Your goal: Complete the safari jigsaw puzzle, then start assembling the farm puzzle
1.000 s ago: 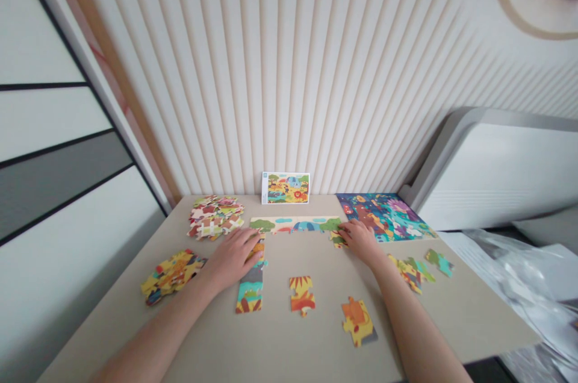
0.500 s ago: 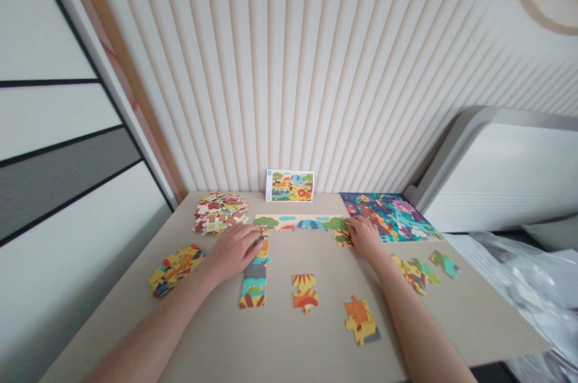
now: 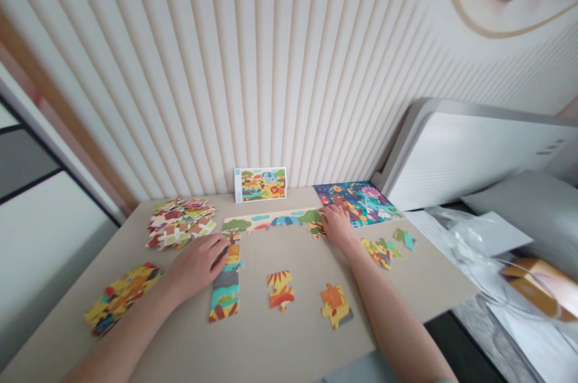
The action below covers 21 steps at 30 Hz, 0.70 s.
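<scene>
My left hand lies on the table with its fingertips at the left column of joined puzzle pieces. Its fingers are extended and the thumb stands a little apart. Across the top runs a joined strip with trees, clouds and a blue elephant. Over the strip's right end rests my right hand, fingers stretched out and touching the corner pieces; its fingertips partly cover them. Between my forearms lie a yellow and red puzzle piece cluster and an orange lion cluster.
A picture card leans against the ribbed wall. Piles of puzzle pieces and yellow pieces lie left. On the right are a finished dark-blue puzzle, loose yellow pieces and a green-blue cluster. Clear plastic lies beyond the table.
The camera view has turned to the right, so everything appears shifted left. Both hands stay at the same spots on the puzzle, and the pieces have not visibly moved.
</scene>
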Each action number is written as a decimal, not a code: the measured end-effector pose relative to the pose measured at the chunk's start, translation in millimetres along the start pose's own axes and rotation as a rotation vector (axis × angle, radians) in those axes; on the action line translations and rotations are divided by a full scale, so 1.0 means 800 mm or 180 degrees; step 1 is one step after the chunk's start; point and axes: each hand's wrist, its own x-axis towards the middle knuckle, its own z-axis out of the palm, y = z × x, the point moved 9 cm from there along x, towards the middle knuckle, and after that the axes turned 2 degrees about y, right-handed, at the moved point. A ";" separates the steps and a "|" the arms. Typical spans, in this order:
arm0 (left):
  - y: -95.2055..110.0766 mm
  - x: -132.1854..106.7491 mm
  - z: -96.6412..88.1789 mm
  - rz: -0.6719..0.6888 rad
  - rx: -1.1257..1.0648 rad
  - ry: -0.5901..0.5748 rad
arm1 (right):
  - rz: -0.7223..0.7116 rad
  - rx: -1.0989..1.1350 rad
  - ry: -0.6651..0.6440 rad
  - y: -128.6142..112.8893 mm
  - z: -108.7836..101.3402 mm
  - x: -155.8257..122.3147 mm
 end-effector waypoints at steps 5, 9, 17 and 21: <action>-0.009 -0.002 0.012 0.0033 -0.0026 -0.0119 | -0.0066 0.0328 0.0247 -0.020 -0.041 -0.027; -0.009 -0.001 0.009 0.0029 -0.0084 -0.0125 | -0.0077 0.0346 0.0329 -0.004 -0.068 -0.073; 0.000 0.003 0.007 -0.0035 -0.0115 -0.0059 | 0.1474 -0.0527 0.0547 0.163 -0.077 -0.194; -0.001 0.005 0.006 -0.0106 -0.0198 -0.0032 | 0.1618 -0.0633 0.0252 0.172 -0.062 -0.205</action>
